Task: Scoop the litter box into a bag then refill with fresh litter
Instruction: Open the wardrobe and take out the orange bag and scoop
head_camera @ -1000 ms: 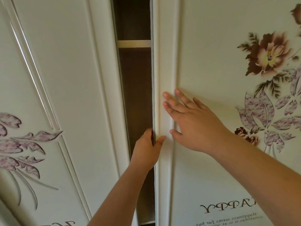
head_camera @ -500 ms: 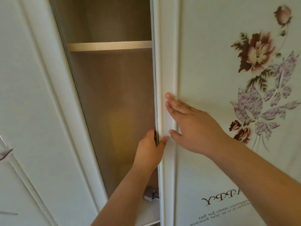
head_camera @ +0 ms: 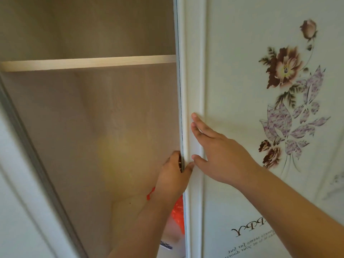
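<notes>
A white sliding wardrobe door (head_camera: 232, 90) with printed flowers fills the right side. My left hand (head_camera: 173, 175) grips its left edge, fingers behind the edge and thumb on the front. My right hand (head_camera: 217, 149) presses flat on the door's raised frame, fingers straight. The wardrobe stands open to the left of the door. Low inside, partly hidden by my left forearm, lies an orange-red plastic bag (head_camera: 177, 211). No litter box or scoop is in view.
A light wooden shelf (head_camera: 87, 63) crosses the wardrobe near the top. The beige back panel (head_camera: 93, 136) lies behind it. The other white door (head_camera: 22, 202) slants along the left. A small white object with dark stripes (head_camera: 165, 246) sits at the bottom.
The gap between the doors has widened from a narrow slit to a broad opening as the doors slid apart. The orange-red bag has come into sight. Both hands stay on the right door's edge.
</notes>
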`<state>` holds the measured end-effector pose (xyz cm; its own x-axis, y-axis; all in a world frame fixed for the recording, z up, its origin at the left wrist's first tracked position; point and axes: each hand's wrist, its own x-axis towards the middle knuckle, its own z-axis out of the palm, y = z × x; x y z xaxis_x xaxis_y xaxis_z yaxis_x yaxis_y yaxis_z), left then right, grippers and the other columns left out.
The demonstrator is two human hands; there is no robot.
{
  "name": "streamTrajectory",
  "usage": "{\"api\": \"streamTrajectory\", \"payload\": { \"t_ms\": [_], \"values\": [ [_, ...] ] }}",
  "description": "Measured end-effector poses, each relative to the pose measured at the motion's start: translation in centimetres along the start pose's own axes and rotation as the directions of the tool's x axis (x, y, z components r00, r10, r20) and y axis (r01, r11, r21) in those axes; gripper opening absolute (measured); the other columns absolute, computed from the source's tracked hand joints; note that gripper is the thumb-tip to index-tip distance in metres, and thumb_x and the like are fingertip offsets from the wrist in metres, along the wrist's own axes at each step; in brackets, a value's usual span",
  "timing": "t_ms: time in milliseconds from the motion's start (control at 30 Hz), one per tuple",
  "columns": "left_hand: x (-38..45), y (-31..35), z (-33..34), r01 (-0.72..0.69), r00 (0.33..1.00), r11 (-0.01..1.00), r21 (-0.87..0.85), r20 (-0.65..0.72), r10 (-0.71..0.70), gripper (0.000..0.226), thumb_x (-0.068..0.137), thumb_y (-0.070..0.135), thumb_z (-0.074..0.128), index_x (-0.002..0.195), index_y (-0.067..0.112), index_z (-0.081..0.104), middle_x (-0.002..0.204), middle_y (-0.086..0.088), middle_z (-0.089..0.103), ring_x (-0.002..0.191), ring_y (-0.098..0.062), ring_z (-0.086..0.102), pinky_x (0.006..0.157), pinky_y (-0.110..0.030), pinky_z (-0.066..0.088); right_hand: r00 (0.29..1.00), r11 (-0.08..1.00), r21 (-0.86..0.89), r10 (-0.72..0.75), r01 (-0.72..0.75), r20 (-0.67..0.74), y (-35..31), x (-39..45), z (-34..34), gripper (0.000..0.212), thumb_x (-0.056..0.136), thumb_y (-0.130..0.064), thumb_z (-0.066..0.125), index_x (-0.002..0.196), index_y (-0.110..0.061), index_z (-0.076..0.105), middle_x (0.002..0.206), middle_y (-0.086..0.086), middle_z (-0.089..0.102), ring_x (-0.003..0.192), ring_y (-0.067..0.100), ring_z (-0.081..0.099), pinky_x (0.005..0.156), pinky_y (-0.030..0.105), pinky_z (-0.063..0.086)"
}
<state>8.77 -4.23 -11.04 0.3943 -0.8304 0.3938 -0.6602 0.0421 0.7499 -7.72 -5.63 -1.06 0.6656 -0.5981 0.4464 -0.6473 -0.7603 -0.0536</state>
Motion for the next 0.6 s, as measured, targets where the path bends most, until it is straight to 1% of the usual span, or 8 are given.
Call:
{"api": "streamTrajectory", "payload": {
  "t_ms": [100,200,267,333,433,500,533,600],
  "values": [
    [0.0,-0.3,-0.3,-0.019,1.000,1.000,0.004,0.000,0.019,0.028,0.095,0.042,0.066,0.087,0.023,0.046,0.081,-0.002,0.058,0.065,-0.014,0.049,0.061,-0.032,0.048,0.999,0.999,0.018,0.048,-0.048,0.018,-0.9,-0.1,0.2,0.083,0.099,-0.044,0.049,0.162,-0.030,-0.003,0.152,-0.035,-0.040,0.133,0.012,0.049,0.085,0.030,0.052],
    [-0.2,-0.6,-0.7,-0.026,1.000,1.000,-0.002,0.014,0.026,0.027,0.094,0.046,0.064,0.091,0.025,0.048,0.084,-0.001,0.062,0.072,-0.018,0.060,0.068,-0.040,0.058,0.995,0.996,0.023,0.091,-0.091,0.031,-1.6,-0.2,0.4,0.083,0.099,-0.045,0.049,0.162,-0.030,-0.004,0.150,-0.035,-0.042,0.122,0.015,0.057,0.085,0.034,0.055],
    [-0.2,-0.7,-0.9,-0.027,0.999,0.999,-0.016,0.028,0.028,0.026,0.092,0.048,0.062,0.096,0.025,0.051,0.088,0.001,0.066,0.080,-0.019,0.066,0.073,-0.044,0.059,0.994,0.994,0.026,0.107,-0.108,0.033,-2.0,-0.2,0.5,0.084,0.099,-0.045,0.049,0.162,-0.030,-0.004,0.150,-0.034,-0.042,0.121,0.016,0.058,0.086,0.034,0.055],
    [-0.2,-0.8,-1.1,-0.034,0.999,0.999,-0.038,0.039,0.035,0.025,0.090,0.047,0.062,0.097,0.026,0.051,0.090,0.001,0.067,0.083,-0.019,0.067,0.075,-0.046,0.059,0.993,0.992,0.041,0.115,-0.116,0.024,-2.2,-0.2,0.7,0.084,0.099,-0.045,0.050,0.162,-0.030,-0.004,0.151,-0.033,-0.041,0.124,0.017,0.058,0.089,0.035,0.054],
    [0.0,-1.0,-1.3,-0.054,0.997,0.999,0.005,0.056,0.054,0.024,0.094,0.042,0.064,0.096,0.024,0.048,0.088,-0.001,0.064,0.080,-0.019,0.064,0.071,-0.041,0.058,0.992,0.989,0.072,0.128,-0.128,0.015,-2.6,-0.1,1.2,0.085,0.099,-0.043,0.051,0.162,-0.030,-0.005,0.152,-0.033,-0.041,0.126,0.019,0.058,0.092,0.036,0.053],
    [-0.1,-1.1,-1.6,-0.069,0.996,0.997,0.023,0.059,0.067,0.026,0.095,0.041,0.063,0.094,0.023,0.045,0.085,-0.003,0.061,0.075,-0.020,0.059,0.064,-0.033,0.051,0.991,0.986,0.097,0.134,-0.134,0.013,-2.9,0.0,1.3,0.084,0.100,-0.041,0.051,0.162,-0.029,-0.004,0.151,-0.034,-0.041,0.127,0.019,0.057,0.091,0.035,0.054],
    [-0.2,-1.2,-1.7,-0.075,0.995,0.997,0.020,0.065,0.073,0.026,0.095,0.040,0.063,0.093,0.023,0.043,0.085,-0.003,0.060,0.073,-0.020,0.056,0.063,-0.032,0.048,0.990,0.985,0.102,0.141,-0.141,0.008,-3.1,0.0,1.4,0.083,0.100,-0.041,0.051,0.162,-0.029,-0.003,0.151,-0.034,-0.041,0.127,0.020,0.058,0.090,0.036,0.055],
    [-0.4,-1.4,-1.7,-0.085,0.994,0.996,0.011,0.066,0.084,0.026,0.095,0.041,0.062,0.093,0.024,0.042,0.084,-0.002,0.059,0.074,-0.020,0.056,0.065,-0.034,0.050,0.988,0.982,0.107,0.155,-0.155,0.005,-3.5,-0.2,1.5,0.084,0.099,-0.040,0.052,0.162,-0.028,-0.002,0.151,-0.034,-0.041,0.124,0.021,0.059,0.087,0.035,0.056]
  ]
}}
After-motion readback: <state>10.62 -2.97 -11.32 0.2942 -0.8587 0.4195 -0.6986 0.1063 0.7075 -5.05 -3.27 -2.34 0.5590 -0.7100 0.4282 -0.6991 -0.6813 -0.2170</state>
